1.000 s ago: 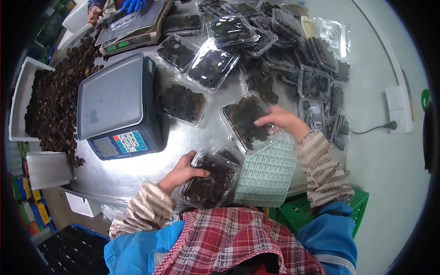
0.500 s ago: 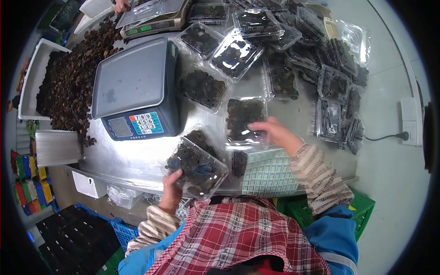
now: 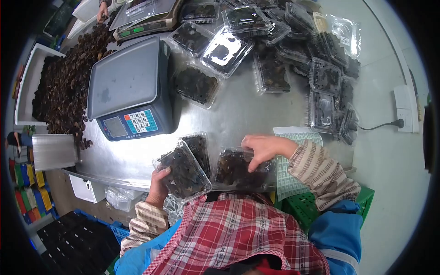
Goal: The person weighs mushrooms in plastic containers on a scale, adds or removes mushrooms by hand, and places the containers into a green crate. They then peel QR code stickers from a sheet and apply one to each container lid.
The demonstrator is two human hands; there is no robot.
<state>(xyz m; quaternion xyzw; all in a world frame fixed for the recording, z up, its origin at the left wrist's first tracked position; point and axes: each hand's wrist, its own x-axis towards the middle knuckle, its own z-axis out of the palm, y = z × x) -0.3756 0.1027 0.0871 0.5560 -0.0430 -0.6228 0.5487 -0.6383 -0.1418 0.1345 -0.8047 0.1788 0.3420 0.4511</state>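
My left hand [image 3: 158, 184] grips the left edge of a clear plastic box [image 3: 187, 170] filled with dark brown pieces, tilted near the table's front edge. Partly behind it lies another such box [image 3: 196, 145]. My right hand [image 3: 268, 149] is closed over the right end of a third filled box [image 3: 236, 169], its thumb on top and fingers at the far edge. That box rests at the front edge, close to my apron. Under my right wrist lies a sheet of green printed labels [image 3: 295, 176].
A digital scale [image 3: 128, 87] stands left of centre, with a second scale [image 3: 146, 30] behind. Loose brown pieces [image 3: 68, 87] heap beside a white foam box [image 3: 25, 103]. Filled boxes [image 3: 325, 110] pile up at right. Another person's hand [image 3: 102, 13] touches the heap.
My right hand has brought its box nearer to my body, beside the left one. The label sheet now shows farther right. The other person's hand has moved from the rear scale to the heap.
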